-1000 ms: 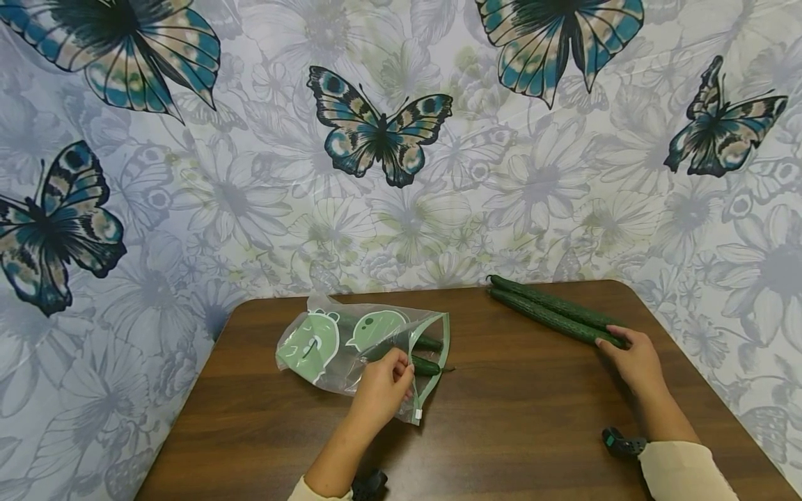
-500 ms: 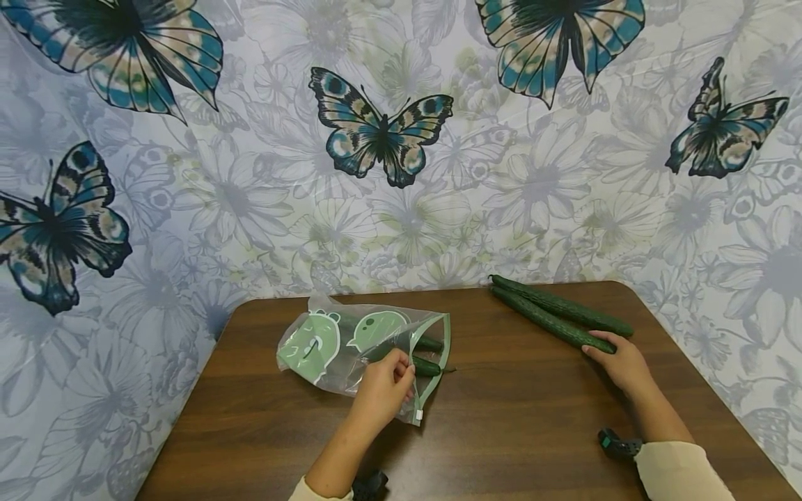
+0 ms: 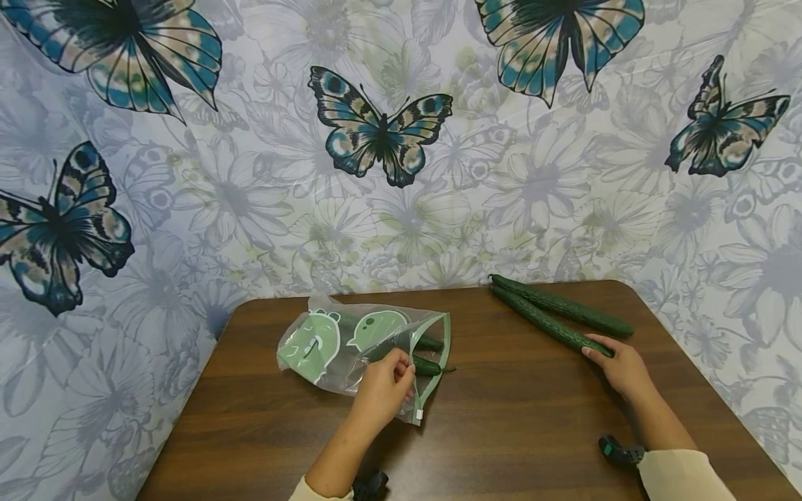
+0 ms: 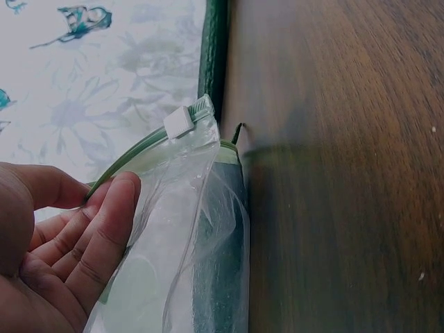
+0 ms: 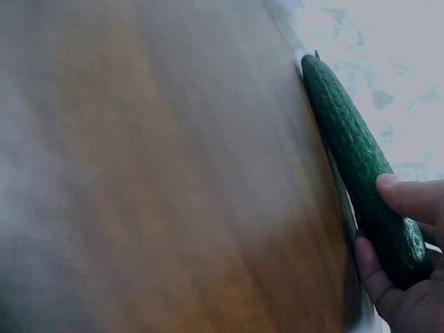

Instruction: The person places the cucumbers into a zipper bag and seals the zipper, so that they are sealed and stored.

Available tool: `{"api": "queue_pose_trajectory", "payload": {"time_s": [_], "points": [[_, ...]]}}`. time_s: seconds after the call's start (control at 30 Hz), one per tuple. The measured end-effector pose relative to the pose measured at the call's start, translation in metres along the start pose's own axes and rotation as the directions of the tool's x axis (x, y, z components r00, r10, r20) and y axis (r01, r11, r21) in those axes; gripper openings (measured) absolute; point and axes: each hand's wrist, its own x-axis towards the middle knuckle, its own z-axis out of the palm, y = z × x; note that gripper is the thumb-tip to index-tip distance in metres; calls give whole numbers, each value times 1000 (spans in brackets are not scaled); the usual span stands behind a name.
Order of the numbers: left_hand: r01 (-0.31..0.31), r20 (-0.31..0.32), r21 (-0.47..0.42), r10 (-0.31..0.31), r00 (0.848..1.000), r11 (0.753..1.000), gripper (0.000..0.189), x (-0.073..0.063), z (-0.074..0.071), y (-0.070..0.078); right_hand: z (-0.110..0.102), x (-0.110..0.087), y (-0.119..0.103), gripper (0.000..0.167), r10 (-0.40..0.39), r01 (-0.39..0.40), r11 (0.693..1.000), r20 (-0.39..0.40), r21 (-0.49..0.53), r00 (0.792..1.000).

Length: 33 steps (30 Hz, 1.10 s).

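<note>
My left hand (image 3: 383,386) pinches the green-trimmed edge of a clear zip bag (image 3: 351,376) printed with green animal heads. A white slider (image 4: 178,122) sits on the bag's zip in the left wrist view. Cucumbers (image 3: 427,367) lie inside the bag, their ends showing at its open mouth on the right. On the right side of the table my right hand (image 3: 623,365) grips the near end of a long cucumber (image 5: 354,146), thumb on one side and fingers on the other. Another cucumber (image 3: 583,313) lies just behind it, the two close together at their far ends.
The brown wooden table (image 3: 501,424) ends at a butterfly-and-flower patterned backdrop (image 3: 401,229). Black bands with small devices (image 3: 620,451) are on both wrists.
My right hand has drawn the near end of the front cucumber toward the person and slightly left, parting it from the rear one. The left hand and the bag stay put.
</note>
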Motion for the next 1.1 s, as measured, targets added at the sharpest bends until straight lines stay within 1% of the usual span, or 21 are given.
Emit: {"api": "queue_pose_trajectory", "payload": {"time_s": [0.1,0.33,0.6,0.93,1.1], "points": [[0,0,-5,0,1000,1000,5,0,0,0,0,-4,-2,69,4,-4,1000,9,19,1000],[-15,-8,1,15,1000,1000,5,0,0,-1,1,-17,-6,68,-13,12,999,14,50,1000],[-19,-14,-2,19,1000,1000,5,0,0,-1,2,-31,-11,69,-35,29,994,61,102,998],[-12,-9,-7,12,1000,1000,5,1,-2,0,4,-46,-12,66,-77,64,991,112,115,991],[-8,-8,-5,8,1000,1000,5,0,-3,1,5,-53,-17,63,-92,70,984,124,165,988]]}}
